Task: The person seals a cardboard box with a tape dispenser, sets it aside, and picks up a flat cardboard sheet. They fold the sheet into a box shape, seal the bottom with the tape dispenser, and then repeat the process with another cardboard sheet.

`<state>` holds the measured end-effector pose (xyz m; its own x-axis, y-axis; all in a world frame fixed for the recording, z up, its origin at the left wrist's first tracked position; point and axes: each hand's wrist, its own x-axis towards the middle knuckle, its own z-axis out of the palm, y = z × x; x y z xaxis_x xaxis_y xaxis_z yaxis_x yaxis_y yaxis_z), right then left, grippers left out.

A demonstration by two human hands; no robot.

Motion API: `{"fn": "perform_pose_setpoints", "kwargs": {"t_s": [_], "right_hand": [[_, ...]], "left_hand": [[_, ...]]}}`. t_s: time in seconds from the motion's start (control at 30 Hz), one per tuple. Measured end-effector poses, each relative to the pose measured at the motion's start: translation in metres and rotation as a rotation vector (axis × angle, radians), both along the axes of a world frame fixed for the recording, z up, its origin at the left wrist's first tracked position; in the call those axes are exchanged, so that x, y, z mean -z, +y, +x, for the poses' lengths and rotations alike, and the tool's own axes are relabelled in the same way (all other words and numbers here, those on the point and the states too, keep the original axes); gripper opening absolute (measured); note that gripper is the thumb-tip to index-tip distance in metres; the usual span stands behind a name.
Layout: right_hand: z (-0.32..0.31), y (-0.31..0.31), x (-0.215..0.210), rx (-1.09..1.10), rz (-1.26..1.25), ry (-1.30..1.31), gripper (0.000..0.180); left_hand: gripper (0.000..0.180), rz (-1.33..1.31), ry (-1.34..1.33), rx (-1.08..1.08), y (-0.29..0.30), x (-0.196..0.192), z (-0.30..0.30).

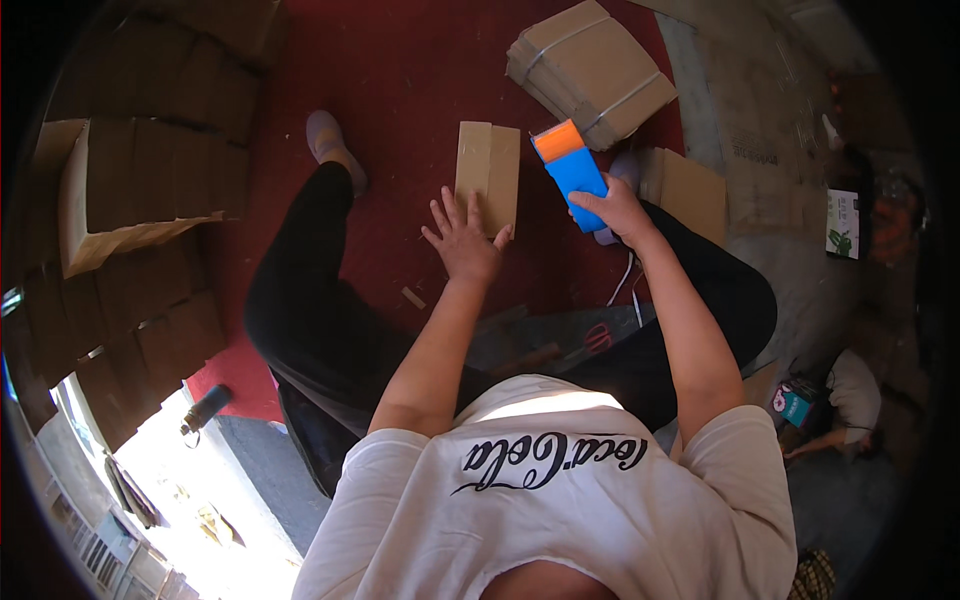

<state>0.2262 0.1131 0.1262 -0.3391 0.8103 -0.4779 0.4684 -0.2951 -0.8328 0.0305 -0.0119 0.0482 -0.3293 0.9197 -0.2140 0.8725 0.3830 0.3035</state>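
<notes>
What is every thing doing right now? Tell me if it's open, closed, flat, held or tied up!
Left hand: open, fingers spread, resting on the flat cardboard.
Right hand: closed around the blue and orange box.
Blue and orange box: held up, closed.
Flat cardboard: folded flat on the red floor.
Cardboard bundle: stacked flat, strapped together.
Big carton: lying on its side, open.

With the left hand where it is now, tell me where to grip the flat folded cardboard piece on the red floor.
Take the flat cardboard piece by its near short edge, coming from the person's side. It lies flat, long axis pointing away, and the left hand already rests at that near end. Its right long edge sits close to the blue and orange box in the right hand.
</notes>
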Motion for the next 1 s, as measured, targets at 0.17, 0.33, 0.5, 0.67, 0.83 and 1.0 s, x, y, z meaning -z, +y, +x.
{"fn": "perform_pose_setpoints", "kwargs": {"t_s": [0.17,0.33,0.5,0.67,0.83,1.0], "right_hand": [[-0.005,-0.017,-0.061,-0.224,-0.272,0.111,0.045],[-0.009,-0.032,-0.077,-0.378,-0.422,0.102,0.050],[-0.021,-0.045,-0.069,-0.556,-0.440,0.019,0.051],[-0.027,-0.057,-0.063,-0.627,-0.401,-0.047,0.056],[-0.029,-0.053,-0.056,-0.656,-0.389,-0.105,0.056],[-0.039,-0.038,-0.050,-0.676,-0.398,-0.170,0.055]], "left_hand": [[0.054,0.286,-0.618,-0.192,0.014,-0.013,-0.024],[0.045,0.214,-1.762,-0.546,0.013,-0.084,-0.023],[0.030,0.166,-1.764,-0.559,-0.016,-0.092,-0.020],[0.022,0.112,-1.583,-0.507,-0.030,-0.070,-0.030],[0.021,0.149,-1.378,-0.468,-0.031,-0.066,-0.031],[0.026,0.194,-1.435,-0.630,-0.023,-0.056,-0.027]]}}
